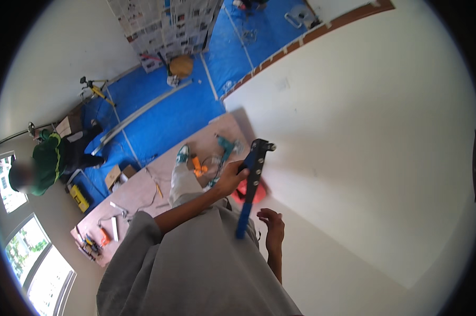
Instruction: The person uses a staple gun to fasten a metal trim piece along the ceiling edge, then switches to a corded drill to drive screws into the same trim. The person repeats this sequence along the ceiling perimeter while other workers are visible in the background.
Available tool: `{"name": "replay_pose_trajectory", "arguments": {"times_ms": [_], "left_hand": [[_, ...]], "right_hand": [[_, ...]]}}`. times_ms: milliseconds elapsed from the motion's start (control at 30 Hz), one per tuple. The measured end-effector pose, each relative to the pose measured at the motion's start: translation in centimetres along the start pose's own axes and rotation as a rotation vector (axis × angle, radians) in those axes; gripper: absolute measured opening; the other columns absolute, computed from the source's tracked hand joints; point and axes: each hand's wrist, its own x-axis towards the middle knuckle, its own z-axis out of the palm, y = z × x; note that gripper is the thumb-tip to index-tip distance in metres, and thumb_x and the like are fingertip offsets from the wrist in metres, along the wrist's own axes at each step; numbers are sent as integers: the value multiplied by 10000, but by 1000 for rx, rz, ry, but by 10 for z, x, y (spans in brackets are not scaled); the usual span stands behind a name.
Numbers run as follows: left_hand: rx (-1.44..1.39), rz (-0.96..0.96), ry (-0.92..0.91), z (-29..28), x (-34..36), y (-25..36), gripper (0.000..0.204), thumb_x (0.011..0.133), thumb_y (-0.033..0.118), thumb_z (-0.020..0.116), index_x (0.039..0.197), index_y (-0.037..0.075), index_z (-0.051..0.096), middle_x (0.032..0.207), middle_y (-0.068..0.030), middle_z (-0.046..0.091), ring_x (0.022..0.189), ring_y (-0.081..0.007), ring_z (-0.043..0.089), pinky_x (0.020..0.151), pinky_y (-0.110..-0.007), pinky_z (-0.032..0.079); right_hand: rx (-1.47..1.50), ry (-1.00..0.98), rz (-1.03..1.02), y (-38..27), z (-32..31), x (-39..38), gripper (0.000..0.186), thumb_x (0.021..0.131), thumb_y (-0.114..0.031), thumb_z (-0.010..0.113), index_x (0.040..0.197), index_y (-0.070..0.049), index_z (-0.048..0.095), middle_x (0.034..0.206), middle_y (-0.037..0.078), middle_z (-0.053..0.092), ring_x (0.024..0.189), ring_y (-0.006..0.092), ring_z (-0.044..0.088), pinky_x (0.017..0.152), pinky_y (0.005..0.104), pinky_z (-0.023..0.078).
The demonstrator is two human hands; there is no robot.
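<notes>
My left hand (231,178) is closed round the blue upper part of a hand riveter (254,176) with a black body and rivets along it. The tool's head points up and away, close to the white wall. Its long blue-gripped lever (243,221) swings down in front of my grey shirt. Just right of that lever, my right hand (273,222) hangs apart from the tool, fingers loosely curled with nothing visible in them. Behind the riveter lies a red object (259,194), partly hidden. Beyond my left hand, a teal power drill (225,146) rests on the wooden platform (138,192).
My shoe (182,154) is on the platform, beside an orange tool (197,167). Pliers (92,244) and other hand tools lie at its left end. A white wall (354,158) rises on the right. Blue sheeting (169,116) covers the floor. A person in green (47,163) is at left.
</notes>
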Motion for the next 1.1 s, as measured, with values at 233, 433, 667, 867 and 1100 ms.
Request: {"name": "replay_pose_trajectory", "arguments": {"times_ms": [233,433,667,867,1100], "left_hand": [[-71,100,1,-88,16,26,865,886,835,494,1070,0,628,869,-15,605,822,-88,552,718,-287,469],[-252,140,117,-138,-20,59,786,935,830,371,1074,70,520,821,19,469,658,-66,405,613,-248,381],[-241,235,251,-150,-64,84,720,953,816,375,903,120,554,756,38,447,682,-81,417,607,-267,342],[-201,265,191,-148,-77,87,667,973,771,395,1018,110,477,824,8,437,679,-89,372,621,-254,354],[-254,232,143,-134,-69,83,712,944,806,421,941,105,544,766,38,448,671,-71,404,596,-255,339]], "right_hand": [[-614,-215,605,184,-61,6,330,1007,-197,485,1100,14,721,946,167,732,885,231,688,788,396,528],[-625,-235,428,180,-41,36,304,988,-186,522,1107,2,729,965,133,743,886,206,684,786,387,529],[-433,-295,350,147,-19,58,280,966,-174,566,1115,-12,739,987,92,756,888,177,679,782,377,530],[-67,-329,124,148,0,61,324,912,-197,673,1172,-17,743,1054,64,767,914,175,704,849,329,534],[-739,-316,210,149,19,69,344,891,-237,717,1143,-5,750,1050,100,778,862,194,725,803,354,555]]}}
